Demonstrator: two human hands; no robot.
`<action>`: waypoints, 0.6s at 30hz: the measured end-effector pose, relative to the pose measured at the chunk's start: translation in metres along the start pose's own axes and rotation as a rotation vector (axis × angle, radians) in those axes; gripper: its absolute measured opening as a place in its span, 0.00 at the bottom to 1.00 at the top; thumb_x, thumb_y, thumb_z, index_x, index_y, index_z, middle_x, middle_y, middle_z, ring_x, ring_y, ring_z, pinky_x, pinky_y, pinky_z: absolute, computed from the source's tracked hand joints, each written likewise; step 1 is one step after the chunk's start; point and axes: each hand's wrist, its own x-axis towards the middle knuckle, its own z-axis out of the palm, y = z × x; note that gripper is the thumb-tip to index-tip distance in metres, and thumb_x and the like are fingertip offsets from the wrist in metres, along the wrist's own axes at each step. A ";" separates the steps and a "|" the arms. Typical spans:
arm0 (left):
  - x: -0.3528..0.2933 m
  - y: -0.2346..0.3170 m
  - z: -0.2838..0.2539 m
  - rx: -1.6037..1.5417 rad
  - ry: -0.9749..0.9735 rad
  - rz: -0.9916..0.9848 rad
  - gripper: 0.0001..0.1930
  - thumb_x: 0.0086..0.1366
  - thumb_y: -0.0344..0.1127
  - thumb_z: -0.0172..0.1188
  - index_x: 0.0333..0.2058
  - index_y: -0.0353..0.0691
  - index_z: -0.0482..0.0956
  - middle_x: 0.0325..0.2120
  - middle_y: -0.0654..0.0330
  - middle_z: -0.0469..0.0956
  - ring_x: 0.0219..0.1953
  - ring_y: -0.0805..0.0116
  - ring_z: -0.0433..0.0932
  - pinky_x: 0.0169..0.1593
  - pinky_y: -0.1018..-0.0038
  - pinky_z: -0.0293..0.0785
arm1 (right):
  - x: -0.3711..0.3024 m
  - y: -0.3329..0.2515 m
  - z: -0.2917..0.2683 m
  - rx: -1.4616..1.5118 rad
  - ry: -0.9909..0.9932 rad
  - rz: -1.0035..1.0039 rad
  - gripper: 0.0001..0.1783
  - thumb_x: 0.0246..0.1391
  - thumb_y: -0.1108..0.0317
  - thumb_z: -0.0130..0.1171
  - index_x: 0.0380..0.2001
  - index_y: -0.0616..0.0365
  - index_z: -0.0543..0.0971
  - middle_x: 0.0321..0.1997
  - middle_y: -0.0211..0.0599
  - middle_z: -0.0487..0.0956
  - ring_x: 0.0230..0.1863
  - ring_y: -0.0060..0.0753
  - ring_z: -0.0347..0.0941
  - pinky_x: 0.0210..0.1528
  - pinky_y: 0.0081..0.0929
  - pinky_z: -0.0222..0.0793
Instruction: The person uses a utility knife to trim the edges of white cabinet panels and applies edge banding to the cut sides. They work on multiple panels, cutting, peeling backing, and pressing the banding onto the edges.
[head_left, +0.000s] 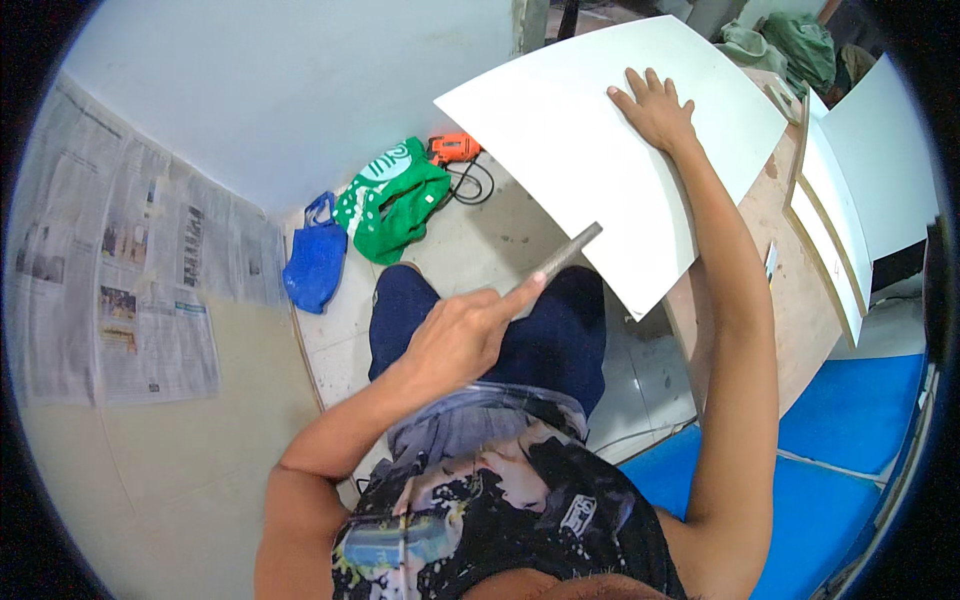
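A white panel lies on the wooden work table, its left part jutting past the table edge over the floor. My right hand rests flat on the panel's far part, fingers spread. My left hand is closed round a long grey metal file, the index finger stretched along it. The file's far end meets the panel's near left edge; I cannot tell whether it touches. The file's handle end is hidden in my palm.
More white pieces and a small cutter lie on the table to the right. An orange power tool with a black cord, a green bag and a blue bag are on the floor. Newspaper sheets cover the left wall.
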 end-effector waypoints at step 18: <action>0.060 -0.046 -0.021 0.237 0.074 0.040 0.31 0.61 0.25 0.48 0.63 0.54 0.69 0.27 0.40 0.78 0.28 0.45 0.81 0.34 0.54 0.77 | 0.005 0.003 -0.006 -0.002 -0.031 -0.009 0.48 0.54 0.23 0.36 0.70 0.40 0.60 0.76 0.44 0.52 0.75 0.58 0.43 0.69 0.72 0.36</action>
